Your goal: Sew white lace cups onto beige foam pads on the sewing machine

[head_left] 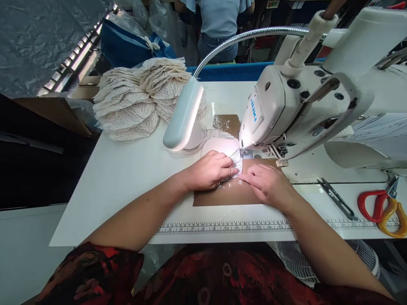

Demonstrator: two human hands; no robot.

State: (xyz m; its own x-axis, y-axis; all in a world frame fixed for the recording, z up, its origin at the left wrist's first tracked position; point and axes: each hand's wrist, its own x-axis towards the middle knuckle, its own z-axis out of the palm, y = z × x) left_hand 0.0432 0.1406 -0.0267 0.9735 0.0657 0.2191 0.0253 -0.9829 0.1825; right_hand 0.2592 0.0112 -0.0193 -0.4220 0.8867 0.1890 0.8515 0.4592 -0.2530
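Note:
A white lace piece (237, 160) lies at the needle area of a white sewing machine (270, 106), over a brown sheet (222, 197) on the table. My left hand (212, 170) rests on the lace from the left, its fingers together and pressing the fabric near the needle. Just right of it, my right hand (265, 183) touches the lace's lower right edge with its fingertips, palm down over the brown sheet. A round pale piece (219, 146) shows behind my left hand, under the lamp light.
Stacked lace pieces (127, 101) stand at the back left. A lamp (184, 114) hangs left of the machine. Thread snips (337, 198) and red-orange scissors (380, 207) lie at the right. A ruler strip (222, 228) runs along the front edge. Another person (219, 21) sits beyond the table.

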